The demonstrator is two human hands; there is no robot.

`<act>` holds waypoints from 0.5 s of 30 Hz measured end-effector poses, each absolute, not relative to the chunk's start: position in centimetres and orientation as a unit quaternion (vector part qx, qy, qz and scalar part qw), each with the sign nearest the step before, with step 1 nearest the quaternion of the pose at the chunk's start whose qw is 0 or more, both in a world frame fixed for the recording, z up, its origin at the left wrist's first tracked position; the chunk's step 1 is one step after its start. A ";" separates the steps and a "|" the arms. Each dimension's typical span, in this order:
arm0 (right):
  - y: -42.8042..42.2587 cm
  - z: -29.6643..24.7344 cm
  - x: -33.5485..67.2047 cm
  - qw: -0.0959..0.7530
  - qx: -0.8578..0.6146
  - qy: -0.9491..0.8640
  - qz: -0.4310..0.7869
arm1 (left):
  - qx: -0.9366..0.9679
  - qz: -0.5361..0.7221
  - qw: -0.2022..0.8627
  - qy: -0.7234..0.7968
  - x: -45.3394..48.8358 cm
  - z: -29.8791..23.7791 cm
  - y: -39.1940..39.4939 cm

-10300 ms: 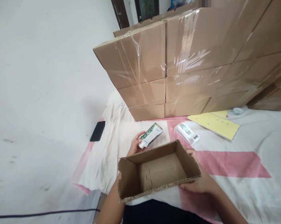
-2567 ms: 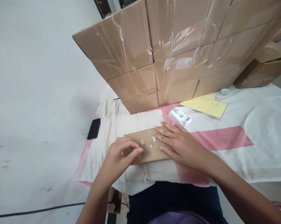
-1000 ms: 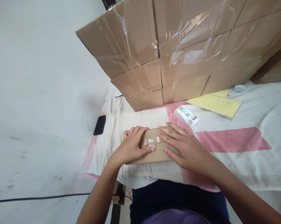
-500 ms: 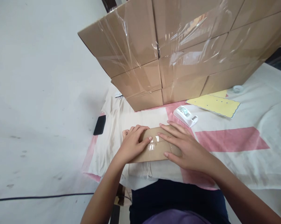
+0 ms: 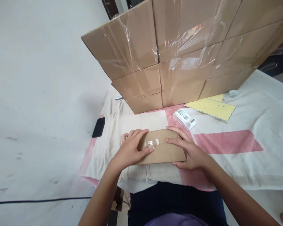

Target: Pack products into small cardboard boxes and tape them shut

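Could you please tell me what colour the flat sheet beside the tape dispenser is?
The sheet is pale yellow; head view.

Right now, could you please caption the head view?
Left hand and right hand rest on a taped cardboard box, tape dispenser behind.

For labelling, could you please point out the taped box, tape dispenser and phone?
taped box (image 5: pixel 165 153): head view, top face.
tape dispenser (image 5: pixel 184 118): head view, white body.
phone (image 5: pixel 98 127): head view, black face.

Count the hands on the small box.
2. The left hand lies flat on the box's left half, thumb beside the tape. The right hand clasps its right end. No other hand shows.
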State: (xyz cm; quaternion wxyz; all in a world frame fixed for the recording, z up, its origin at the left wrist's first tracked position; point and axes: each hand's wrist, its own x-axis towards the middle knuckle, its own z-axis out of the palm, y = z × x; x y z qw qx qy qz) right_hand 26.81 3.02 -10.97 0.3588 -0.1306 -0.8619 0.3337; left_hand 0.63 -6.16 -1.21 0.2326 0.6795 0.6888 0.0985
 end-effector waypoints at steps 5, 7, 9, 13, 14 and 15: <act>2.3 -11.6 26.6 0.423 -0.105 -0.858 0.271 | 0.680 0.143 0.176 0.697 0.5 -1.5 -6.6; 1.2 -11.4 27.8 0.438 -0.119 -0.858 0.238 | 0.676 0.206 0.131 0.696 0.0 -1.8 -7.3; -0.4 -10.8 30.4 0.451 -0.156 -0.852 0.214 | 0.664 0.281 0.091 0.687 -0.9 -2.5 -8.3; -4.9 -9.1 39.2 0.487 -0.288 -0.811 0.145 | 0.617 0.368 0.075 0.691 -3.7 -6.9 -10.2; -5.9 -8.7 41.6 0.490 -0.341 -0.794 0.114 | 0.602 0.371 0.085 0.702 -4.1 -8.5 -10.7; -6.6 -8.4 43.9 0.497 -0.400 -0.767 0.071 | 0.594 0.368 0.095 0.709 -4.4 -10.1 -11.2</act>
